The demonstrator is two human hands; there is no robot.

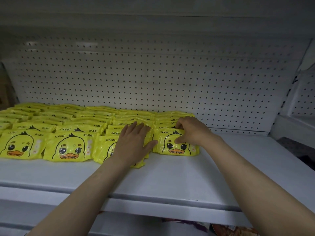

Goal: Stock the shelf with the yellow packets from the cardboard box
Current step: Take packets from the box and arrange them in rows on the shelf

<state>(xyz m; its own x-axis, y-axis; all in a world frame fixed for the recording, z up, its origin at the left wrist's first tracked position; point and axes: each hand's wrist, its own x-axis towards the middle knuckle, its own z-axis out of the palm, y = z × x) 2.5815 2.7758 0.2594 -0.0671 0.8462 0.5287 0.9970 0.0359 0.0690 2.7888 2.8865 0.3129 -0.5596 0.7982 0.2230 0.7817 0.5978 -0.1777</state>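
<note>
Two hands among rows of yellow duck packets

Two bare forearms reach up from the bottom of my head-camera view onto a white shelf [179, 181]. Nearest me is its bare front strip, below both wrists.

My left hand [132, 142] lies palm down, fingers straight and close together, thumb spread out to the right. It presses flat on a yellow packet [102, 147] at the front of a row, and its fingertips reach the tops of the packets standing behind. Left of those fingers, two more front packets [68, 147] show a cartoon duck face and the letters "ckak".

Just right of that thumb, my right hand [190, 132] pinches the front packet of the rightmost row [175, 145]. The thumb presses on the printed duck face, and the curled fingers hook over the packet's top edge, between it and the packet behind. This packet stands on its long edge, leaning back slightly.

Beyond both sets of fingertips, the rows of yellow packets [133, 116] run back to a white pegboard wall [153, 74]. Right of my right hand the shelf runs on white to a side panel. I cannot see the cardboard box.
</note>
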